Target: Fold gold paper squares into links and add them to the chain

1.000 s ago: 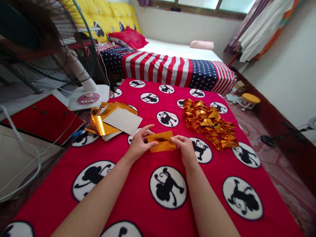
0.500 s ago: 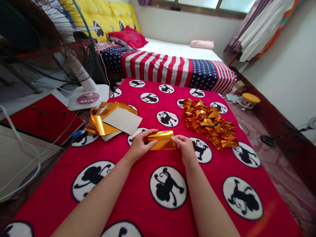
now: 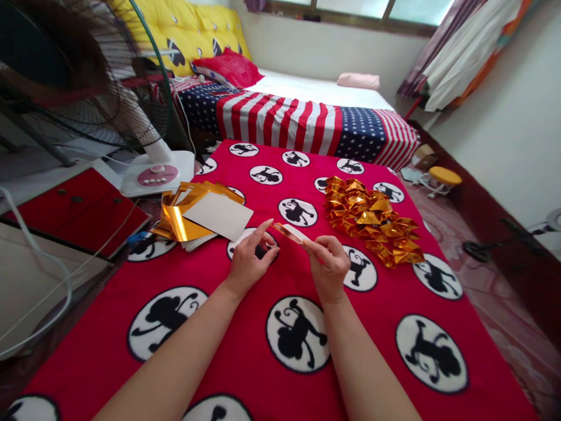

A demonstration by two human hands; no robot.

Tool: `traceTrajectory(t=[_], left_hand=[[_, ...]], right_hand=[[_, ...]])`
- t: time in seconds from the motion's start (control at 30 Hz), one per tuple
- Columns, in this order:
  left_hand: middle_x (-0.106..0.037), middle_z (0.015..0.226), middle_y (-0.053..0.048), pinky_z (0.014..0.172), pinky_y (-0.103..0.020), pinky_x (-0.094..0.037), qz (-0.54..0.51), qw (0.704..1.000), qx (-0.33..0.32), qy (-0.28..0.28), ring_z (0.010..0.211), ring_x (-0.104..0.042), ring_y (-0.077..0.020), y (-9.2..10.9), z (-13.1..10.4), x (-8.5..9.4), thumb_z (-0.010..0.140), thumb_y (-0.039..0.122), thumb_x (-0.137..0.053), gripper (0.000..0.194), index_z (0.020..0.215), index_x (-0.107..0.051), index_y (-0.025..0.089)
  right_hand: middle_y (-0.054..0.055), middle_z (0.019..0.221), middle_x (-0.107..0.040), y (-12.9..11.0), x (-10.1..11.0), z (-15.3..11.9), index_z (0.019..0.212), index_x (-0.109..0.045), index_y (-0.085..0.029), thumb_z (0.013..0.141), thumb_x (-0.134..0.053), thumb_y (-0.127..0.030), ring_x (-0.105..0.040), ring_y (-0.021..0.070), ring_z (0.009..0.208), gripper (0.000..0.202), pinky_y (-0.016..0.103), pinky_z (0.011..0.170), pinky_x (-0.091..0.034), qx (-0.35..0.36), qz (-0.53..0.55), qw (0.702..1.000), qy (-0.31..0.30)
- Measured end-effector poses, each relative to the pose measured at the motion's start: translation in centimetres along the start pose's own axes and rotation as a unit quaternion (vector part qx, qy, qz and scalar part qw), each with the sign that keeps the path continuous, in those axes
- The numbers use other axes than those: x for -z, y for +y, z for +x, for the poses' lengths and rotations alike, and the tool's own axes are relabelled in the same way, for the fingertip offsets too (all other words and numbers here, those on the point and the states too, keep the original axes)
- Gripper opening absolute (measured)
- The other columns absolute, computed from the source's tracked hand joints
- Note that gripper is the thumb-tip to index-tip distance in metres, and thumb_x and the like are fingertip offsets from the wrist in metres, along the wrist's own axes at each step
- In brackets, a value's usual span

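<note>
A folded strip of gold foil paper (image 3: 291,233) is pinched at its right end by my right hand (image 3: 328,262). It is tilted, so its pale back and a thin gold edge show. My left hand (image 3: 253,257) is apart from the strip, just left of its far end, with thumb and forefinger spread. Farther left lies a loose pile of gold foil sheets (image 3: 177,221) with a pale sheet (image 3: 218,216) face up on top. To the right rest several folded gold foil pieces (image 3: 372,217), set close together in rows.
A red blanket (image 3: 228,362) with monkey prints covers the surface beneath. At the left stands a fan (image 3: 158,166) with a white base. Behind is a bed (image 3: 280,120) with a flag-patterned cover; a yellow stool (image 3: 445,175) stands on the floor at right.
My left hand has let go of the foil paper and opened. My right hand has turned the strip, so its pale back now shows instead of the shiny gold face.
</note>
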State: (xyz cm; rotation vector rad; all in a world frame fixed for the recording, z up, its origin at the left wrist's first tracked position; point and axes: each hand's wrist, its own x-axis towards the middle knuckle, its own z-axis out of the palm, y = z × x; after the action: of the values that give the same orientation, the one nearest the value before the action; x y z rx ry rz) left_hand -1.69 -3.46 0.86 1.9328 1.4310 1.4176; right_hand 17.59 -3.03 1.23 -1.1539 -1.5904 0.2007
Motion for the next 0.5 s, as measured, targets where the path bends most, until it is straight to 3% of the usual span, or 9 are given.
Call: traceTrajectory(t=[0.13, 0.27, 0.37, 0.5], left_hand=[[-0.061, 0.108, -0.006, 0.092, -0.033, -0.046, 0.048, 0.998, -0.033, 0.039, 0.1, -0.059, -0.0202, 0.1, 0.1, 0.0, 0.084, 0.023, -0.065, 0.049, 0.131, -0.055, 0.029], [-0.055, 0.13, -0.009, 0.106, -0.041, -0.038, 0.061, 0.995, -0.049, 0.058, 0.122, -0.049, -0.0265, 0.1, 0.5, 0.8, 0.082, 0.034, -0.068, 0.048, 0.129, -0.058, 0.029], [-0.064, 0.119, -0.009, 0.103, -0.04, -0.04, 0.024, 0.999, -0.042, 0.015, 0.114, -0.054, -0.0253, 0.1, 0.7, 1.6, 0.086, 0.039, -0.063, 0.04, 0.124, -0.062, 0.026], [-0.073, 0.093, -0.007, 0.087, -0.034, -0.048, -0.061, 0.996, -0.017, -0.067, 0.092, -0.064, -0.0216, 0.2, 0.8, 2.1, 0.087, 0.035, -0.063, 0.021, 0.099, -0.074, 0.022]], right_hand=[[0.004, 0.08, -0.06, -0.3, 0.0, -0.1, 0.087, -0.077, -0.031, 0.086, -0.063, -0.022, -0.053, 0.0168, 0.073, 0.016, 0.031, 0.067, -0.044, 0.017, -0.027, 0.999, 0.008], [0.004, 0.08, -0.058, -1.2, 0.3, 0.1, 0.081, -0.072, -0.025, 0.084, -0.065, -0.024, -0.055, 0.0174, 0.073, 0.008, 0.031, 0.066, -0.045, -0.006, 0.039, 0.999, -0.034], [0.002, 0.076, -0.055, -1.9, 0.6, 0.3, 0.073, -0.064, -0.022, 0.084, -0.063, -0.024, -0.051, 0.0149, 0.066, 0.011, 0.029, 0.06, -0.042, -0.051, 0.121, 0.987, -0.096], [0.0, 0.072, -0.051, -2.1, 0.7, 0.7, 0.065, -0.054, -0.021, 0.082, -0.062, -0.022, -0.048, 0.0142, 0.065, 0.019, 0.028, 0.059, -0.038, -0.087, 0.189, 0.968, -0.142]])
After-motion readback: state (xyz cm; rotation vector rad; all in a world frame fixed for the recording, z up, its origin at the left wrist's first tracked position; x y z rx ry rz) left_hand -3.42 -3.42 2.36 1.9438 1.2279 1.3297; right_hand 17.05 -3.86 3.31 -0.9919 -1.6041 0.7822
